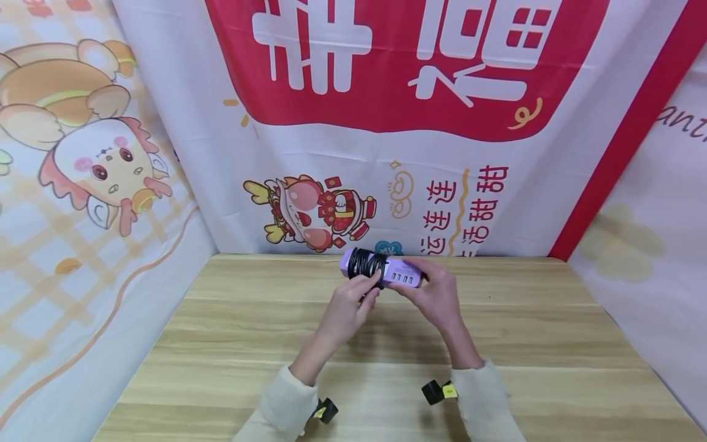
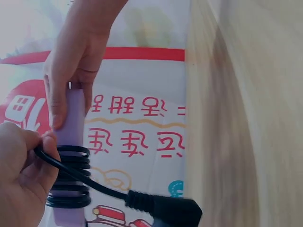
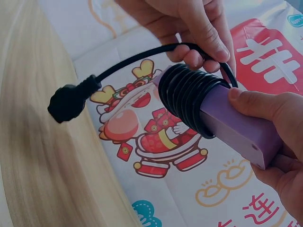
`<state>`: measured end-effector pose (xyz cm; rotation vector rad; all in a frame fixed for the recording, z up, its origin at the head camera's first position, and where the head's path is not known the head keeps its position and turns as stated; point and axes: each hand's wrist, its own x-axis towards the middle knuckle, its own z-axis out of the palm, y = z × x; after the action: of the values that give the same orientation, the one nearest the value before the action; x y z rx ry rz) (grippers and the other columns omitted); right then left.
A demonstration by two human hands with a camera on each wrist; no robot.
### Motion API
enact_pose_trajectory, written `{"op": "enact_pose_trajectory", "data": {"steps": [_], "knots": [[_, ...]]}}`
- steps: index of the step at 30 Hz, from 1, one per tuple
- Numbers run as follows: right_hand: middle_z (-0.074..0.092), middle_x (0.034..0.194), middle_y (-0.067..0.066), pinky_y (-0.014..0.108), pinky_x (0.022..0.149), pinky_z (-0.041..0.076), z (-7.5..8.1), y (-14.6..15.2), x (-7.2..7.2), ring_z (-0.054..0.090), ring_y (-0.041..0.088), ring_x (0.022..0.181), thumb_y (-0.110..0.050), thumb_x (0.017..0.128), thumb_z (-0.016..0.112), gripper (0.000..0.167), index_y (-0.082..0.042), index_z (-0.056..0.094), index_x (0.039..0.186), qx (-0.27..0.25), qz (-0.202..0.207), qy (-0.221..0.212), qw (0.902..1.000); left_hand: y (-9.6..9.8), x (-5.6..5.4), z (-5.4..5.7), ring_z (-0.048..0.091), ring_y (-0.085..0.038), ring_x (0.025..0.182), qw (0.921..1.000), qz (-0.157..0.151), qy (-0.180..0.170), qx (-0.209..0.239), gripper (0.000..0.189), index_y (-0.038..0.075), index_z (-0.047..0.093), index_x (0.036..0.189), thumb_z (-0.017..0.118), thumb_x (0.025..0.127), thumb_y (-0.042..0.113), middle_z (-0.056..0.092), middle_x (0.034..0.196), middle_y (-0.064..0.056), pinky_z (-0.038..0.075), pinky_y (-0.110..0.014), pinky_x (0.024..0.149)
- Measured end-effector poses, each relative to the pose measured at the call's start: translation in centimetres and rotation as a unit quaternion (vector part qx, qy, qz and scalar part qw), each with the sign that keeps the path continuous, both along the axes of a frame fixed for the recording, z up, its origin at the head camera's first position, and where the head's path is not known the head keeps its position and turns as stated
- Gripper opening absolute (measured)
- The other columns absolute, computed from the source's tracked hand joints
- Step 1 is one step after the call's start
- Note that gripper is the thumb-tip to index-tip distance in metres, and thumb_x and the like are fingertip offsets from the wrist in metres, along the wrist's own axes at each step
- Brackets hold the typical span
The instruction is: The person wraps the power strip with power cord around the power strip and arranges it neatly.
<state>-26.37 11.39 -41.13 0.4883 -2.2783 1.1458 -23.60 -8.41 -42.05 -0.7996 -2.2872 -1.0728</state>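
A purple power strip with several USB ports is held up near the back of the table. Its black cord is wound in several turns around one end. My right hand grips the bare end, thumb on one side and fingers on the other. My left hand pinches the loose length of cord beside the coils. From those fingers the cord runs out to a black plug, which hangs free in both wrist views. In the left wrist view the coils lie close together around the strip.
A light wood-grain table stretches beneath both arms. A white and red printed cloth hangs along its back edge, and patterned cloths hang at the sides. Small black devices are worn at the cuffs.
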Motion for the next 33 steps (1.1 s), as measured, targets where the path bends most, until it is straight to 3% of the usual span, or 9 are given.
{"op": "enact_pose_trajectory", "data": {"steps": [3, 7, 11, 17, 21, 27, 33], "knots": [[0.073, 0.116, 0.015, 0.042, 0.079, 0.058, 0.1, 0.2, 0.0, 0.070, 0.029, 0.100, -0.025, 0.070, 0.091, 0.055, -0.006, 0.072, 0.118, -0.022, -0.008, -0.008, 0.9997, 0.1, -0.4, -0.5, 0.067, -0.014, 0.074, 0.9945, -0.034, -0.056, 0.082, 0.030, -0.002, 0.065, 0.127, 0.061, 0.098, 0.006, 0.070, 0.088, -0.012, 0.058, -0.020, 0.070], [0.072, 0.118, 0.014, 0.040, 0.080, 0.058, 0.1, 0.3, 0.0, 0.069, 0.026, 0.099, -0.024, 0.071, 0.091, 0.054, -0.007, 0.072, 0.119, -0.054, -0.010, -0.034, 0.9979, -0.1, -0.8, -1.0, 0.071, -0.019, 0.078, 0.9776, -0.060, -0.136, 0.149, 0.021, 0.001, 0.068, 0.116, 0.060, 0.099, 0.008, 0.073, 0.090, -0.015, 0.060, -0.023, 0.072], [0.072, 0.119, 0.012, 0.031, 0.078, 0.056, 0.0, 0.5, 0.0, 0.068, 0.025, 0.097, -0.027, 0.073, 0.090, 0.054, -0.011, 0.072, 0.121, -0.079, -0.015, -0.073, 0.9941, -0.4, -1.0, -1.3, 0.070, -0.022, 0.081, 0.9691, -0.074, -0.200, 0.124, 0.019, 0.001, 0.070, 0.107, 0.058, 0.101, 0.015, 0.074, 0.088, -0.011, 0.056, -0.021, 0.074], [0.071, 0.117, 0.013, 0.020, 0.071, 0.053, 0.1, 1.0, 0.0, 0.065, 0.025, 0.095, -0.025, 0.074, 0.089, 0.050, -0.016, 0.073, 0.120, -0.147, -0.015, -0.133, 0.9800, -0.4, -1.5, -1.8, 0.070, -0.021, 0.094, 0.9520, -0.141, -0.268, 0.045, 0.027, 0.005, 0.072, 0.101, 0.050, 0.105, 0.019, 0.075, 0.095, -0.013, 0.054, -0.024, 0.088], [0.069, 0.121, 0.011, 0.021, 0.074, 0.055, 0.5, 1.0, 0.2, 0.064, 0.025, 0.101, -0.025, 0.075, 0.088, 0.048, -0.017, 0.073, 0.121, -0.178, 0.012, -0.169, 0.9692, -0.6, -1.9, -2.4, 0.068, -0.019, 0.095, 0.9493, -0.151, -0.275, 0.001, 0.026, 0.007, 0.071, 0.101, 0.048, 0.106, 0.018, 0.074, 0.096, -0.006, 0.053, -0.027, 0.088], [0.066, 0.125, 0.009, 0.024, 0.080, 0.056, 1.6, 0.8, 0.7, 0.061, 0.025, 0.107, -0.023, 0.075, 0.089, 0.050, -0.018, 0.072, 0.122, -0.203, 0.047, -0.202, 0.9569, -1.2, -2.6, -3.4, 0.062, -0.018, 0.080, 0.9635, -0.126, -0.234, -0.029, 0.024, 0.013, 0.070, 0.092, 0.049, 0.105, 0.013, 0.071, 0.088, -0.004, 0.051, -0.023, 0.071], [0.066, 0.124, 0.009, 0.028, 0.079, 0.057, 2.2, 0.4, 1.3, 0.060, 0.026, 0.105, -0.022, 0.075, 0.089, 0.049, -0.016, 0.072, 0.121, -0.187, 0.090, -0.197, 0.9582, -1.7, -3.0, -3.8, 0.053, -0.008, 0.069, 0.9693, -0.108, -0.219, -0.027, 0.020, 0.013, 0.067, 0.087, 0.054, 0.102, 0.010, 0.067, 0.083, -0.009, 0.047, -0.021, 0.059]]}}
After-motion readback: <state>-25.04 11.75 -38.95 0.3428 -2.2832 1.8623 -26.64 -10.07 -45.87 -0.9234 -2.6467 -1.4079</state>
